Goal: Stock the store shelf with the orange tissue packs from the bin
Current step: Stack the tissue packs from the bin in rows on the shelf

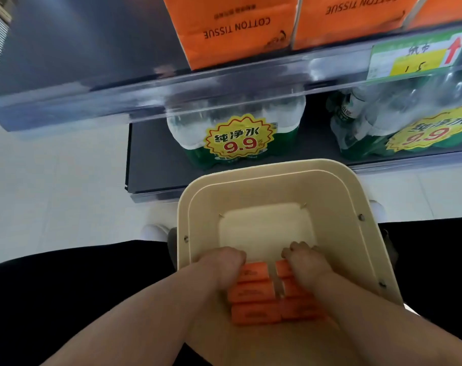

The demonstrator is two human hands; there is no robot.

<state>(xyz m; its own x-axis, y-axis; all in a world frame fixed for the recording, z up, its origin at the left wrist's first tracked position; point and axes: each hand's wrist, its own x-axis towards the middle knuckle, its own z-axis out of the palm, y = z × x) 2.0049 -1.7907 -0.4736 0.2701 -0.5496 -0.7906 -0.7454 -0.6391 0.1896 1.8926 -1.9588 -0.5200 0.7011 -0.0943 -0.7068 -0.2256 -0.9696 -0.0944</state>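
Observation:
A cream plastic bin (338,196) stands on the floor in front of me. Two columns of orange tissue packs (253,294) lie at its near end. My left hand (222,262) reaches down onto the left column, its fingers curled over the far pack. Over the far pack of the right column my right hand (307,262) curls the same way. Above, orange "COTTON TISSUE" packs (232,30) stand on the dark store shelf (79,56), whose left part is bare.
A clear rail (224,83) with a green and yellow price tag (414,56) fronts the shelf. Below it, shrink-wrapped water bottle packs (235,133) with yellow "9.9" stickers sit on the bottom shelf. The floor is white tile (53,194). My dark trouser legs flank the bin.

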